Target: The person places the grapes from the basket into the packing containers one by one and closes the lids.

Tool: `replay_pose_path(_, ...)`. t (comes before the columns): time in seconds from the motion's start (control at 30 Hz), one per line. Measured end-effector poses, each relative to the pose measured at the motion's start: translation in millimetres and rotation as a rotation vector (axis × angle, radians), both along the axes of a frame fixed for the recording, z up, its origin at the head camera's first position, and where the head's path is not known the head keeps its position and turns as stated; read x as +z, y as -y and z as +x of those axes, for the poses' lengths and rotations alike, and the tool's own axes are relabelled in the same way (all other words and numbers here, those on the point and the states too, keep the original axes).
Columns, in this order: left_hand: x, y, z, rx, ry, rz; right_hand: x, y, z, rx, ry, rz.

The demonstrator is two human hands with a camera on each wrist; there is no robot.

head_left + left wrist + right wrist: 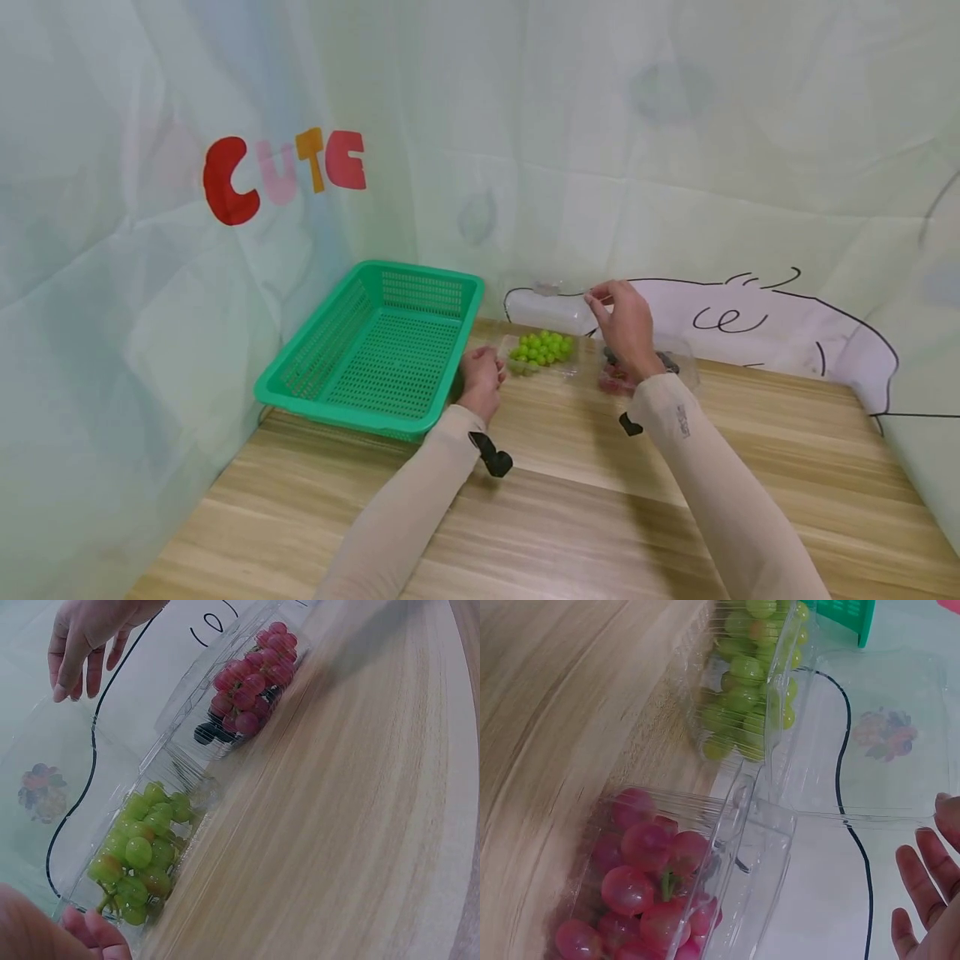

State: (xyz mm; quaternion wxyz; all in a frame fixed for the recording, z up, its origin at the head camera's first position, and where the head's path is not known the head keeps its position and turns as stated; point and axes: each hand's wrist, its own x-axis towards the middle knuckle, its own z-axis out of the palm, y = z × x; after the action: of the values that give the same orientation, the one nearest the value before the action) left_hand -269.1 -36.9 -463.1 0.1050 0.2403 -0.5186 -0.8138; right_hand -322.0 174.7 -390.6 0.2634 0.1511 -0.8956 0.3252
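Note:
A clear plastic fruit box holds green grapes. Its clear lid, printed with a small fruit picture, stands raised at the back. My right hand pinches a corner of this lid between thumb and fingertips. At the box's left end, my left hand has its fingers curled at the rim, gripping that corner. A second clear box sits to the right, under my right forearm in the head view. Inside it are red grapes and some dark fruit.
An empty green slotted basket stands left of my left hand, its side close to the wrist. Behind the wooden table hangs a pale printed curtain. Black wrist straps sit over both sleeves.

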Motion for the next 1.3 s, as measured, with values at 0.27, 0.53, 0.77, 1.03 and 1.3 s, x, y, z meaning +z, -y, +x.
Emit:
replay_pose_path(0.27,1.4,-0.8,0.4,0.009,-0.008,0.007,-2.2,-0.9,7.9,0.047,0.011,0.007)
replay_pose_path(0.53,1.7,0.5,0.6,-0.016,-0.003,0.019,-7.4,-4.2,12.8,0.085,0.008,0.013)
replay_pose_path(0.77,0.3,1.8,-2.4,-0.030,-0.004,0.033,-8.9,-5.0,23.3,0.117,0.005,0.039)
replay_pose_path(1.03,0.2,2.4,-1.7,-0.025,-0.013,0.041,-17.3,-2.8,34.9,0.130,-0.052,0.142)
replay_pose_path(1.3,-0.7,3.0,-1.1,-0.037,-0.016,0.044,-24.9,-3.5,43.1,0.140,-0.124,0.266)
